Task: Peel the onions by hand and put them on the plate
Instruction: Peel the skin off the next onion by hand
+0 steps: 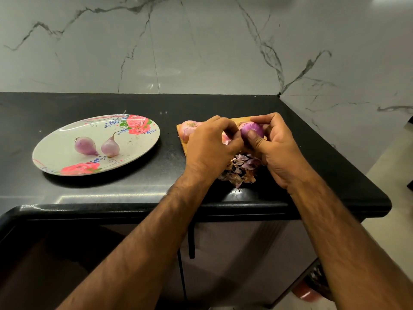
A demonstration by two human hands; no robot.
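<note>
Red onion (251, 129): held over the wooden board (183, 146), so skins drop onto the peel heap (240, 167).
Right hand (274, 148): curled round it, thumb pressing, to steady it.
Left hand (212, 148): fingertips pinched at its side (probably tugging skin).
Plate (138, 144): two peeled onions (86, 145) lie there, well apart from the scraps.

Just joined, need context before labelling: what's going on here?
A person is peeling a round purple onion over a wooden cutting board. The right hand grips it while the left hand pinches at its side. Two peeled pale purple onions already lie on the floral oval plate. At least one unpeeled pinkish onion waits on the board. A pile of dry onion peels lies between the wrists.
</note>
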